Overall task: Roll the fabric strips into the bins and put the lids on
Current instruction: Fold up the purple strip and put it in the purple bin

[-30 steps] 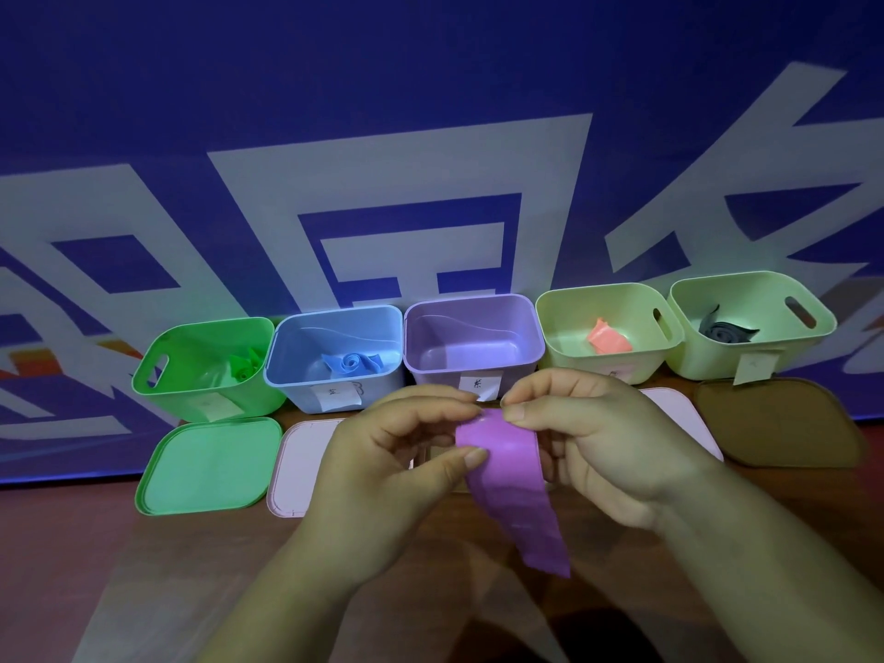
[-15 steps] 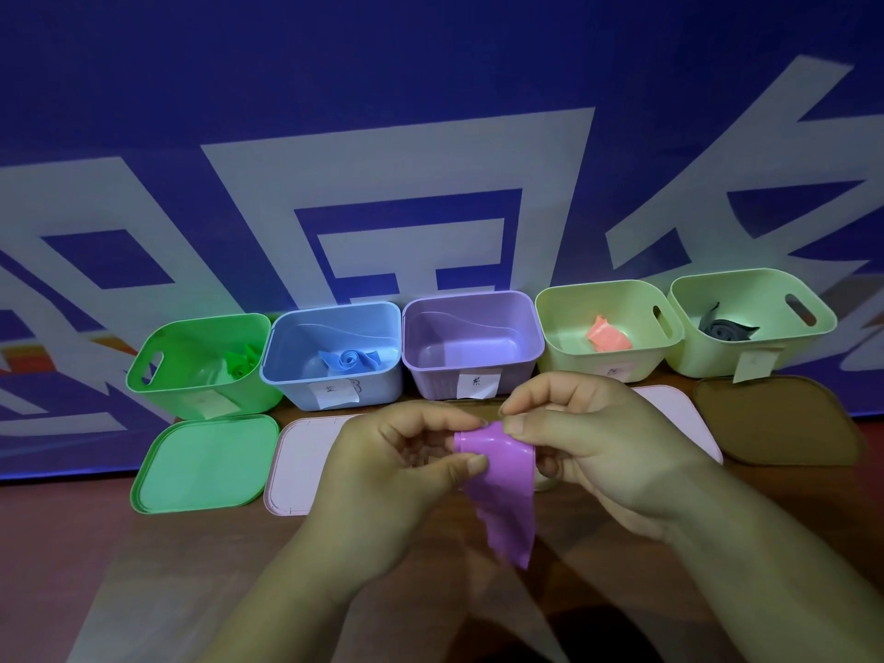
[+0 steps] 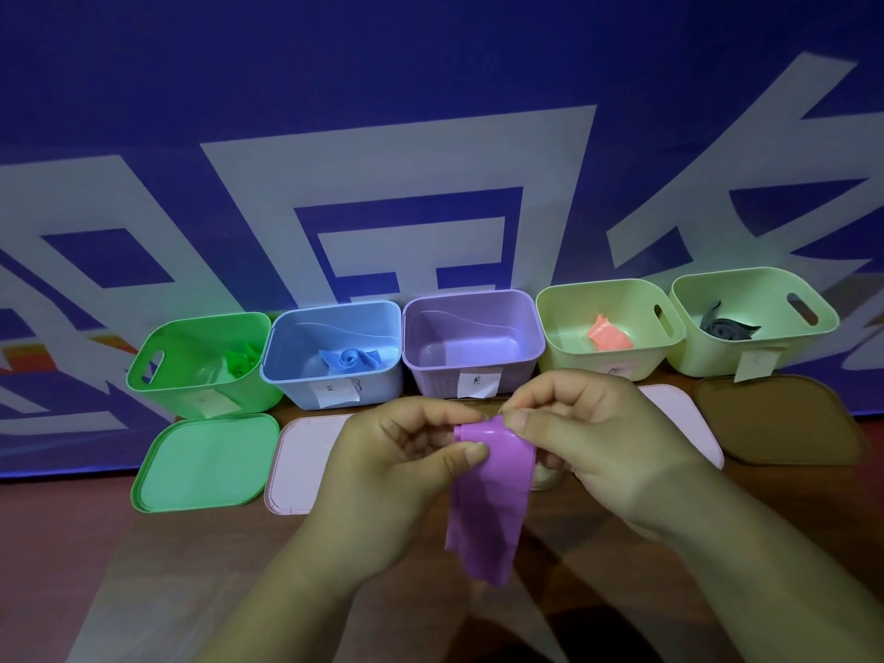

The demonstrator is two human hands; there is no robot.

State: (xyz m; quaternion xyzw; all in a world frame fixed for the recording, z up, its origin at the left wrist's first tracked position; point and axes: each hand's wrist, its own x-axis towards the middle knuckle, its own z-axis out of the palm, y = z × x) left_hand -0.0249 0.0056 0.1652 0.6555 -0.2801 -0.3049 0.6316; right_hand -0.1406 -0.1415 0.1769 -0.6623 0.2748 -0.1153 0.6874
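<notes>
Both hands hold a purple fabric strip (image 3: 492, 500) just in front of the purple bin (image 3: 471, 370), which has nothing in it. My left hand (image 3: 402, 466) pinches the strip's rolled top end with thumb and fingers. My right hand (image 3: 593, 442) pinches the same roll from the right. The loose tail hangs down below the hands. Along the back stand a green bin (image 3: 191, 390) with a green roll, a blue bin (image 3: 287, 375) with a blue roll, a pale green bin (image 3: 555, 346) with a pink roll and another pale green bin (image 3: 689, 346) with a dark roll.
Lids lie flat on the brown table in front of the bins: a green lid (image 3: 205, 464), a pink lid (image 3: 306, 464), a second pink lid (image 3: 679, 413) partly behind my right hand, and a brown lid (image 3: 775, 418). A blue and white banner stands behind.
The hanging tail of the purple strip has grown shorter as the roll at the top has thickened. Both hands have stayed in about the same place.
</notes>
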